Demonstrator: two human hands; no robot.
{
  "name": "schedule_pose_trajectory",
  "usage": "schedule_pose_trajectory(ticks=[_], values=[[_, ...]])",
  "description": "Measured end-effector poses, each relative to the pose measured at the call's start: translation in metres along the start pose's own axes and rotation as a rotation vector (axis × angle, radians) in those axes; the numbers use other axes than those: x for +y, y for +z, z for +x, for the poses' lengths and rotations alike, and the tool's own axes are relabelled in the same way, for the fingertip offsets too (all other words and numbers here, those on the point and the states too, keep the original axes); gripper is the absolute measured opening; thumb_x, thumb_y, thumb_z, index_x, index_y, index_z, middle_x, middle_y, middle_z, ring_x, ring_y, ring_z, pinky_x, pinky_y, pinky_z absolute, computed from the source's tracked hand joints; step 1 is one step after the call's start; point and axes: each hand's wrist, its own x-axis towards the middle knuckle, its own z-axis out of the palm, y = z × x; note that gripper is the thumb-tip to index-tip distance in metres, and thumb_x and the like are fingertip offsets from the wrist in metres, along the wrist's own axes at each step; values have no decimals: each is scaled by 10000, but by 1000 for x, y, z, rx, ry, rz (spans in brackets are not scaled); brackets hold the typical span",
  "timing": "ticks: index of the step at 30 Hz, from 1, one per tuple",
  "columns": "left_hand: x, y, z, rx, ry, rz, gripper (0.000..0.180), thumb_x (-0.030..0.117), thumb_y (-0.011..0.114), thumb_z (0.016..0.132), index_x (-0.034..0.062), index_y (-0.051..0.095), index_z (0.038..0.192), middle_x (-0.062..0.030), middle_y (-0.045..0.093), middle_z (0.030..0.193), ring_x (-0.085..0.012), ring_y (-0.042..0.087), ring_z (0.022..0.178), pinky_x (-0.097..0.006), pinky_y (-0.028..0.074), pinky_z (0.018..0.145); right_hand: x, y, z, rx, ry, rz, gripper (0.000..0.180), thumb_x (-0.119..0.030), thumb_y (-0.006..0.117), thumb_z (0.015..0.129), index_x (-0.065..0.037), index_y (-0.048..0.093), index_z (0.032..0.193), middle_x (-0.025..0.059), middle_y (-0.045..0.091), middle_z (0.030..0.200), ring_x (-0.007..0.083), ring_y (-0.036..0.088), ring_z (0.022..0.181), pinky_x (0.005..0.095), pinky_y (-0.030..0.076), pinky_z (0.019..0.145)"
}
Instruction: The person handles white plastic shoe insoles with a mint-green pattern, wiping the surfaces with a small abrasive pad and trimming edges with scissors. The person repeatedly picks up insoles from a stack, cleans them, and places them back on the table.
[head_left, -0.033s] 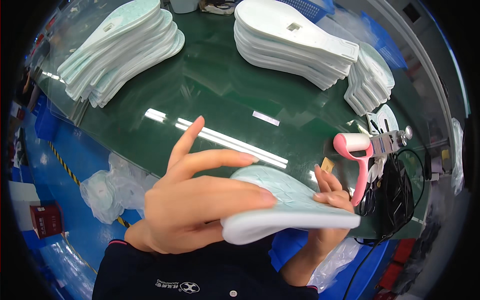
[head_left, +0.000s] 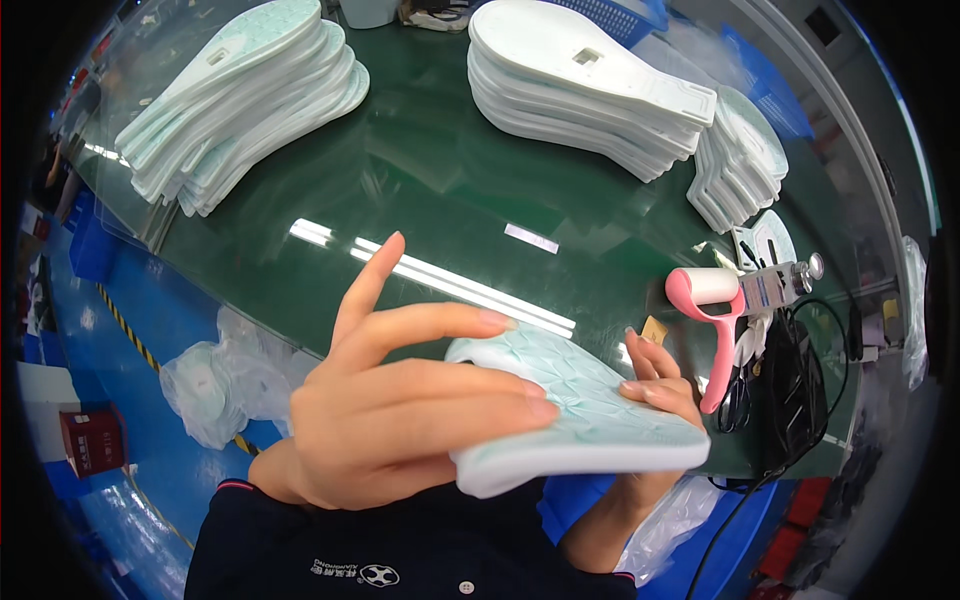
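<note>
A padded panel with a pale green quilted face and a thick white edge is held between my two hands above the near side of the table. My left hand grips its left end, several fingers lying over the quilted face and the index finger stretched up off it. At the right end, my right hand holds the panel, its thumb on the face and other fingers partly hidden behind it. The panel is tilted, with its quilted face upward and its white edge toward me.
The green table bears stacks of white paddle-shaped panels at the far left and far right, with a smaller stack beside. Right of my hands lie a pink-handled lint roller, a metal-topped bottle and a black bag.
The panel has tilted slightly, so more of its quilted face shows; its right end has shifted a little left. Both hands keep their hold.
</note>
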Motion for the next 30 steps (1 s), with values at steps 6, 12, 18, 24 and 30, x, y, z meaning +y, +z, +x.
schedule_pose_trajectory(ticks=[6, 12, 18, 24, 30], values=[[3, 4, -1, 9, 84, 64, 173, 105, 577, 673, 139, 671, 814, 15, 637, 847, -230, 526, 957, -579, 192, 1001, 3, 1, -1, -9, 93, -9, 199, -75, 693, 634, -34, 655, 825, 75, 643, 794, 304, 534, 1010, 435, 374, 934], [5, -1, 0, -35, 37, 45, 280, 119, 656, 666, 98, 623, 943, -38, 631, 903, -247, 526, 975, -572, 204, 998, 4, -3, 0, -15, 30, -23, 213, -63, 703, 618, -34, 654, 823, 69, 638, 779, 302, 556, 966, 447, 395, 913], [1, 6, 8, -21, 13, 111, 795, 219, 788, 580, -14, 394, 1230, -244, 424, 1236, -381, 399, 1173, -486, 280, 985, -30, -7, 27, -143, -216, -299, 197, -57, 701, 626, -78, 665, 819, 20, 606, 711, 228, 608, 844, 457, 433, 862], [3, 18, 17, -68, 44, 23, 261, 150, 669, 704, 60, 612, 943, -137, 637, 875, -267, 601, 881, -455, 420, 868, -44, 0, 29, -220, -404, -480, 427, -135, 734, 624, -116, 593, 1027, 58, 585, 999, 238, 538, 1015, 399, 385, 931], [-8, 26, 9, 341, -114, -439, 147, 53, 650, 731, 37, 526, 808, -124, 616, 794, -234, 599, 774, -476, 422, 868, -7, -10, -6, -46, 325, 138, 885, -23, 743, 597, 70, 220, 1305, 189, 361, 1274, 280, 344, 1218, 378, 275, 1004]])
